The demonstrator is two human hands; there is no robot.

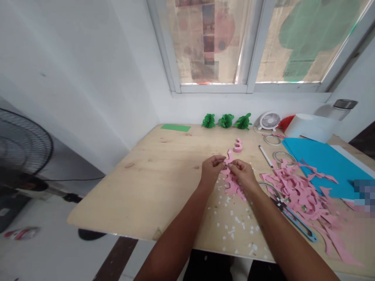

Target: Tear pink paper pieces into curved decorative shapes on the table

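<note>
Left hand (211,169) and right hand (243,174) pinch a wavy pink paper strip (229,155) just right of centre, fingers hiding its middle; whether the pink piece (232,186) below joins it is unclear. Curled pink scraps (303,193) heap at lower right, some on a flat blue sheet (319,156); pixelation (365,195) masks part of the right edge. Ruffled green clusters (226,120) stand higher up
</note>
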